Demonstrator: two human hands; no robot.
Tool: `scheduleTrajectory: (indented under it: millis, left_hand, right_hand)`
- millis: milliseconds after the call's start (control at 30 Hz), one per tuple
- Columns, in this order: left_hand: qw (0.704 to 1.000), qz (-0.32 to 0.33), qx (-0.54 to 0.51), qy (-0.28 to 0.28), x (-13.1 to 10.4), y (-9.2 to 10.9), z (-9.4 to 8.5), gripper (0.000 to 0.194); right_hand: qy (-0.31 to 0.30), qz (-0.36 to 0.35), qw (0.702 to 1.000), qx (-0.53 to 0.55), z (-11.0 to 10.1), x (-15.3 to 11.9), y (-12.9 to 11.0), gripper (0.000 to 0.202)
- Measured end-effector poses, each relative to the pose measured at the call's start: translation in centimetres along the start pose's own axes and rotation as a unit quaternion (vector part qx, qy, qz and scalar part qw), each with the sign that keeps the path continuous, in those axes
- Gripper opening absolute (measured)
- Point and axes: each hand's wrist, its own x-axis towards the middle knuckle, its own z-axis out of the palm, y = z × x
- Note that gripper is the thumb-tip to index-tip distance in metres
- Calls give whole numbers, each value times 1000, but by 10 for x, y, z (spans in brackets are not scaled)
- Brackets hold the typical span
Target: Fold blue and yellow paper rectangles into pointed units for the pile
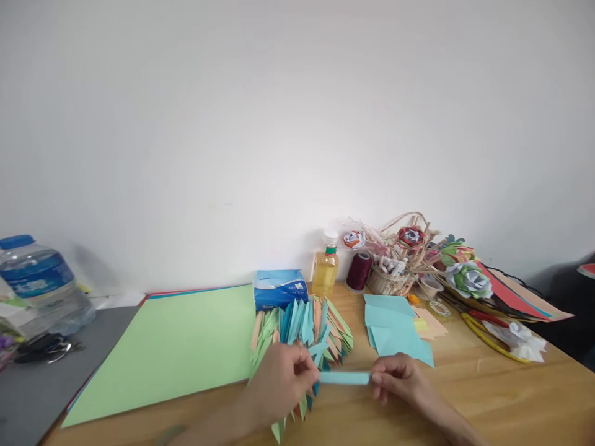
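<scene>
Because the blue paper strip is stretched between the two hands, its long axis runs left to right, nearly level, in front of the counter's back half, and neither hand is nearer. The left hand pinches its left end, the right hand its right end. Just beyond the left hand, partly hidden by it, lies one heap of folded paper pieces, too crowded to count. Behind stand one tissue pack, one yellow bottle and one thread spool.
</scene>
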Motion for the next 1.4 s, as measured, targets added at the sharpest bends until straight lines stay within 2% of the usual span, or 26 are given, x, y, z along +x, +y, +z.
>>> scheduleTrajectory:
  millis: [33,100,133,167,200,233,267,300,400,533,600,700,733,833,933,1033,1133,1200,1267,1333,1400]
  left_hand:
    - [999,14,16,30,0,0,-6,16]
    - [986,51,91,132,0,-2,-20,20]
    - [961,75,160,213,0,-5,-26,21]
    - [922,103,243,284,0,-9,-31,22]
    - [881,122,317,330,0,-13,-35,25]
    - [847,130,377,351,1,-17,-36,28]
    - [825,132,425,347,1,-21,-37,31]
    - [811,125,464,334,1,-25,-36,33]
    - [802,74,522,281,-1,-31,-32,31]
    - [790,40,552,265,-8,-33,-32,33]
    - [781,76,561,264,-11,-32,-32,35]
    - [765,207,550,265,-15,-24,-25,34]
    - [761,252,539,259,-16,-20,-19,33]
    - [762,347,507,202,-19,-12,8,29]
    - [747,421,497,131,-18,-16,47,27]
    - [748,427,508,19,-9,-28,86,9]
    - [751,406,519,-41,1,-27,115,14]
    - [760,390,519,-27,5,-15,126,11]
    - [795,362,487,21,6,2,131,13]
    - [842,306,427,124,7,17,134,40]
    - [869,250,391,171,8,25,136,56]
  right_hand:
    - [37,-6,999,-3,-5,1,1,47]
    - [183,-31,983,-10,-19,1,3,48]
    - [257,-42,965,-16,-27,1,3,48]
    - [316,-48,947,-21,-34,0,2,48]
    - [361,-53,931,-25,-40,0,1,48]
    - [387,-55,920,-30,-44,-1,-1,49]
    - [399,-56,915,-34,-46,-1,-3,50]
    - [402,-57,913,-38,-46,-1,-5,51]
    - [385,-60,919,-57,-43,-1,-4,54]
    - [355,-76,921,-143,-47,0,14,50]
    - [348,-90,903,-234,-56,3,26,45]
    - [300,-151,861,-383,-72,9,41,39]
    - [280,-152,847,-424,-76,11,45,39]
    - [235,-124,825,-498,-85,15,51,39]
    - [223,-118,818,-517,-89,17,54,37]
    - [243,-136,811,-515,-95,21,56,35]
    - [267,-186,795,-512,-99,23,53,28]
    - [283,-230,781,-507,-97,20,46,25]
    - [303,-272,765,-499,-87,10,37,21]
    - [279,-323,765,-483,-70,-6,30,15]
    - [215,-367,770,-476,-48,-26,26,13]
